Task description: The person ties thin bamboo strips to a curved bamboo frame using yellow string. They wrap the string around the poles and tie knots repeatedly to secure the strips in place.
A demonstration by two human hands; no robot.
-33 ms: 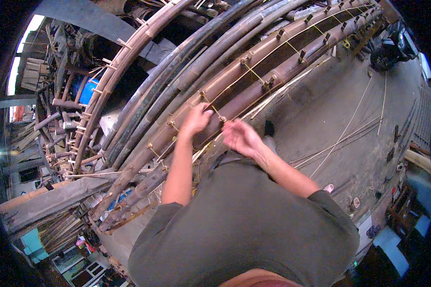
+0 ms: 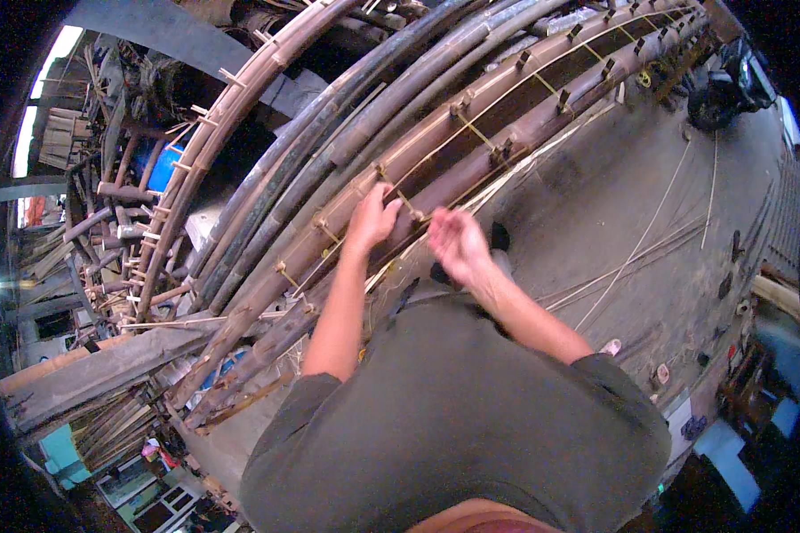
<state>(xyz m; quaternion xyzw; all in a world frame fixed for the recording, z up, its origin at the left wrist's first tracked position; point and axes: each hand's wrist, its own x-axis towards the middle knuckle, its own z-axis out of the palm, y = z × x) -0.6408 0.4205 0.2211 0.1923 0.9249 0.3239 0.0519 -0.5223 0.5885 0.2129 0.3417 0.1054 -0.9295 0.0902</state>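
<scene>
The left hand (image 2: 372,218) is resting at the near edge of the upper bamboo pole (image 2: 422,147), its thumb standing off from the fingers; whether it is gripping anything, I cannot tell. At its two o'clock, a yellowish cross lashing (image 2: 402,194) is spanning from the upper pole to the lower bamboo pole (image 2: 458,185), passing just beside the thumb. The right hand (image 2: 460,247) is hovering at the left hand's four o'clock, just beside the lashing's lower end, its fingers loosely curled; whether a thin strand is lying between them, I cannot tell.

Both poles are running side by side from seven o'clock to one o'clock, with more cross lashings bridging them and dark pegs (image 2: 563,100) standing along their far stretch. Pale split strips (image 2: 498,191) are lying along the lower pole at the right hand's one o'clock.

Farther out, dark curved poles (image 2: 356,124) are lying at eleven o'clock, and a pegged curved frame (image 2: 204,142) is arching at ten, with a blue container (image 2: 163,167) showing behind it. Thin sticks (image 2: 631,258) are lying on the floor (image 2: 613,195) at three o'clock.
</scene>
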